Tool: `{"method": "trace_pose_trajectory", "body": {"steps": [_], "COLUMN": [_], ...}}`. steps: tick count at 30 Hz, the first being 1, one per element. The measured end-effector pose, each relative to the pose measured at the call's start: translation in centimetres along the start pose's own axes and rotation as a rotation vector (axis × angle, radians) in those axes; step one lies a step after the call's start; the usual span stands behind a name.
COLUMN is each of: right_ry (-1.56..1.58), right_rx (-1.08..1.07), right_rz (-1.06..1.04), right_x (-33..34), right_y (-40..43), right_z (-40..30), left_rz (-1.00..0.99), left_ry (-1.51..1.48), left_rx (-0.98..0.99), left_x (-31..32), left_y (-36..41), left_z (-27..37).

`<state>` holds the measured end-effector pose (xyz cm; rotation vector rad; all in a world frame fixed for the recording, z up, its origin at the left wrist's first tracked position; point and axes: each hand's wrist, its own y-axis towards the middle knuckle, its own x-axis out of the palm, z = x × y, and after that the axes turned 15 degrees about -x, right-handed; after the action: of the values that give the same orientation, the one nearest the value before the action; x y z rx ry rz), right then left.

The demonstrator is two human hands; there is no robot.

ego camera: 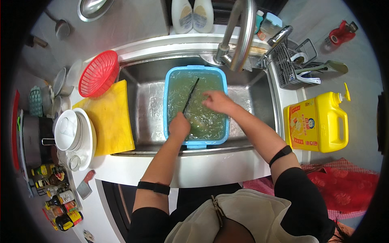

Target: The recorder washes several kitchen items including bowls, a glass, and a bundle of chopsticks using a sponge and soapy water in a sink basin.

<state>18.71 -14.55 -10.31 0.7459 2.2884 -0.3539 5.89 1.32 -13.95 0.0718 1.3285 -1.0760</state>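
Note:
A light blue plastic basin [226,121] full of cloudy greenish water stands in the stainless steel sink [147,106]. My left hand [179,126] is closed around the lower end of a thin dark stick [191,94], possibly a chopstick, which slants up and to the right over the water. To the right, my right hand [219,101] is above the basin with its fingers bent and apart, holding nothing that I can see. Below the surface near the bottom of the basin lie blurred pale and green shapes that I cannot identify.
Behind the sink rises a curved faucet [243,39]. On the left are a red plastic basket [100,74], a yellow cutting board [109,121], stacked white bowls [67,129] and a cleaver [85,188]. A yellow pump jug [316,121] and a utensil rack [284,68] stand right.

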Motion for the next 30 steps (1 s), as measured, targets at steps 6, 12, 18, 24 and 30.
{"method": "trace_pose_trajectory", "body": {"steps": [6, 12, 18, 24, 30], "right_ry": [-0.564, -0.777, -0.744, -0.769, -0.345], "right_rx": [-0.246, -0.12, 0.009, -0.105, 0.194], "right_rz": [0.635, 0.468, 0.361, 0.449, 0.591], "right_x": [-9.3, -12.7, -11.8, -10.7, -10.7], "right_y": [0.5, 2.8, 2.0, 0.6, 2.2], "right_z": [-2.2, 2.5, 2.5, 3.4, 2.7], "left_rz": [0.121, -0.618, -1.024, -1.097, -1.11], "left_ry": [0.189, -0.875, -1.226, -1.31, -1.34], "left_rx": [0.128, -0.18, -0.121, -0.131, -0.273], "left_x": [0.5, -7.9, -8.5, -7.5, -5.5], "left_y": [1.1, -5.3, -8.4, -9.8, -10.2], "left_z": [-2.9, 1.5, 1.3, 2.8, 3.2]}}
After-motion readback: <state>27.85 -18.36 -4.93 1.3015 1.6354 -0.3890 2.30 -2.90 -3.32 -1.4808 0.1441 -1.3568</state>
